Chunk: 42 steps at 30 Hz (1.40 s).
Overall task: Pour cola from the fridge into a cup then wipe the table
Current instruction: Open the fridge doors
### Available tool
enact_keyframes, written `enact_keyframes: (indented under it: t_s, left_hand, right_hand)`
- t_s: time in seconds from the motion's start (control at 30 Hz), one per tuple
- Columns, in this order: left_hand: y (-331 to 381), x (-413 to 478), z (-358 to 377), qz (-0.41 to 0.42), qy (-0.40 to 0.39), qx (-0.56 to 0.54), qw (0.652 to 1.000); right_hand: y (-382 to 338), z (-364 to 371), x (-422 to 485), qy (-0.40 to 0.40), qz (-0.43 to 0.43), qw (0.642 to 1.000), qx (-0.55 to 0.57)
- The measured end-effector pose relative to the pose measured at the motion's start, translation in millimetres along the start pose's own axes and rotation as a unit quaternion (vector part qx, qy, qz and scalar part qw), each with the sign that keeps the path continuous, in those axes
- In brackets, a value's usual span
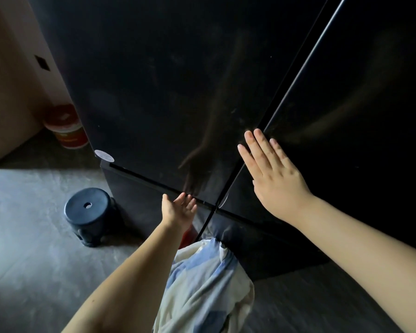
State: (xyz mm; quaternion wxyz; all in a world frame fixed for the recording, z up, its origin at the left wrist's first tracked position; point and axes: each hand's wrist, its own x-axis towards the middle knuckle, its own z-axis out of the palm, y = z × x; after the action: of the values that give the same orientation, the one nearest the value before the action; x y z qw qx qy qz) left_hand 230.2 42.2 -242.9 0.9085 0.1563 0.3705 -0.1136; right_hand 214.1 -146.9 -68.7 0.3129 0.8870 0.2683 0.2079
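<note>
A tall black fridge (168, 75) with glossy doors fills the view, all its doors closed. My right hand (271, 171) lies flat with straight fingers against the upper right door (360, 97), its fingertips at the vertical seam between the two upper doors. Palm up, my left hand (180, 209) reaches to the bottom edge of the upper left door, where the fingertips touch the horizontal gap above the lower compartment. Neither hand holds anything. No cola, cup or table shows in the head view.
A dark blue plastic stool (90, 213) stands on the grey floor left of the fridge. A red and white bucket (66, 127) sits in the corner between the fridge and the beige wall. My blue and cream clothing (202, 284) hangs below.
</note>
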Motion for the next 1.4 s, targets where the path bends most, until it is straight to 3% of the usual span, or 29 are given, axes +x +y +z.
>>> enact_keyframes:
  t_s: [0.77,1.4]
  left_hand:
    - [-4,27,-4,0.003,-0.042,-0.088,0.995]
    - [8,17,-39,-0.034,-0.044,-0.045,0.997]
  right_hand:
    - [-14,10,4,0.022,0.025,0.999,0.035]
    - [-38,4,-13,0.071,0.007,0.996,0.061]
